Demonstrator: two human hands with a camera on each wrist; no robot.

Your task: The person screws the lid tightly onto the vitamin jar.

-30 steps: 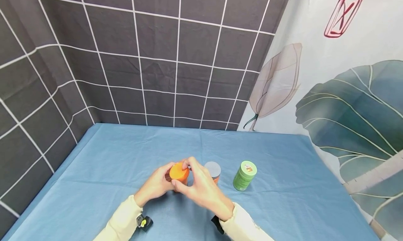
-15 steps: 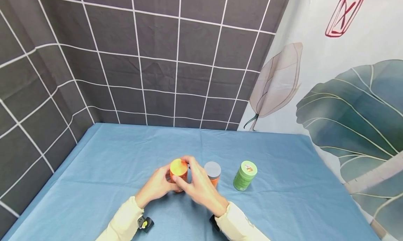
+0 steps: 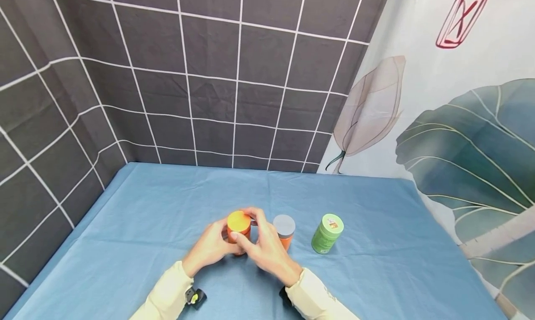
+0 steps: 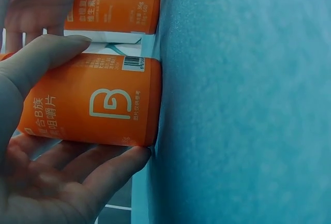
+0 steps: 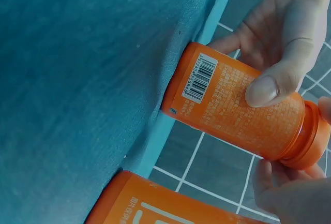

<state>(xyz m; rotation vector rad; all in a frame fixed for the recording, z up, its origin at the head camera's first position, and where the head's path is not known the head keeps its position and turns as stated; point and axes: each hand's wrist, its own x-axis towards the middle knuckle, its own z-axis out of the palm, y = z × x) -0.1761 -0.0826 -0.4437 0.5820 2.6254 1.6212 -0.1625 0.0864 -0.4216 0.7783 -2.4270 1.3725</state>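
Orange bottle (image 4: pixel 98 102): left hand (image 3: pixel 209 246) clamped round it, right hand (image 3: pixel 268 249) pinching its cap (image 3: pixel 239 221). The cap is on; work seems unfinished.

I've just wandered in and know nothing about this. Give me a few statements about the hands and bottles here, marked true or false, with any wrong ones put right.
1. The left hand holds the orange-lidded bottle. True.
2. The grey-lidded bottle stands between the orange-lidded bottle and the green bottle. True.
3. The right hand grips the green bottle. False: its fingers are at the orange lid.
4. The green bottle lies on its side. False: it stands upright.
5. A barcode shows on the orange-lidded bottle. True.
6. The cloth under the bottles is red. False: it is blue.
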